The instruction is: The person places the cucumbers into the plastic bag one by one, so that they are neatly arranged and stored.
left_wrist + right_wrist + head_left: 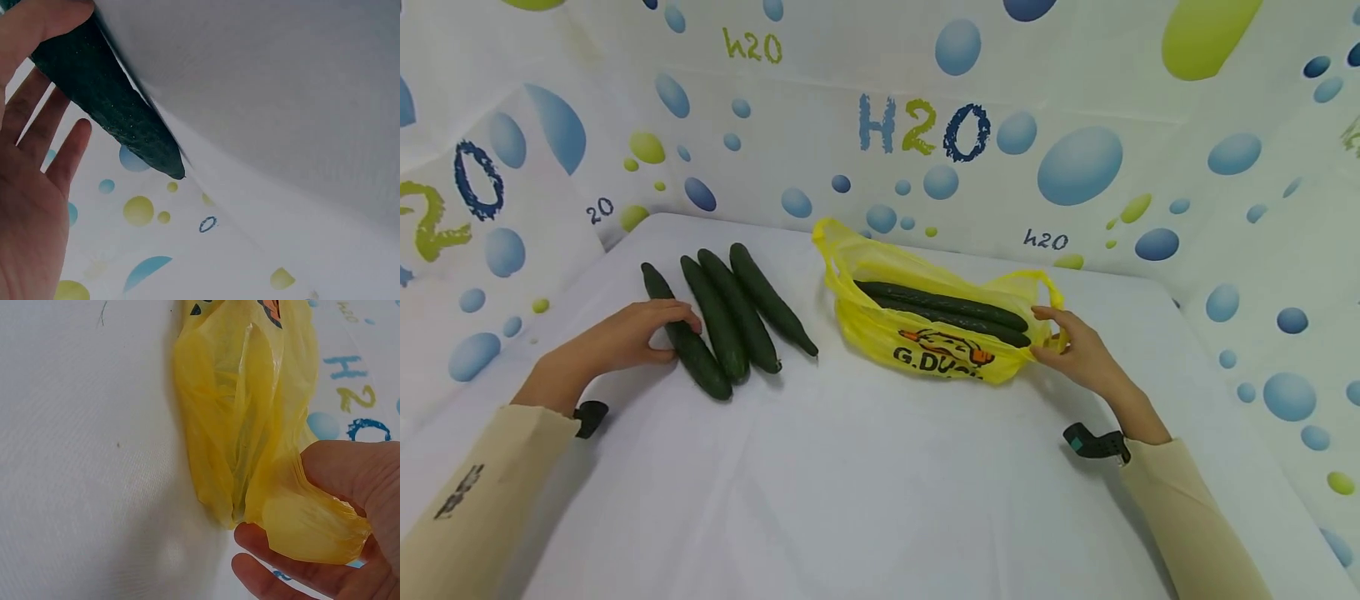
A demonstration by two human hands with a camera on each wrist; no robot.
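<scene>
At the left of the table, my left hand (634,332) grips the leftmost cucumber (700,367) between thumb and fingers. In the left wrist view that cucumber (119,94) shows its tapered end below my thumb. Three more cucumbers (722,333) lie side by side to its right. A yellow plastic bag (865,333) with a duck print lies at the middle right, its mouth open upward, holding two cucumbers (955,305). With my right hand (1086,354) I hold the bag's right end. Up close, the gathered yellow plastic (306,525) sits between thumb and fingers.
A white cloth covers the table (850,483). Behind it hangs a white curtain (895,50) with blue and green drops and H2O lettering. Dark bands (1093,442) are worn on both wrists.
</scene>
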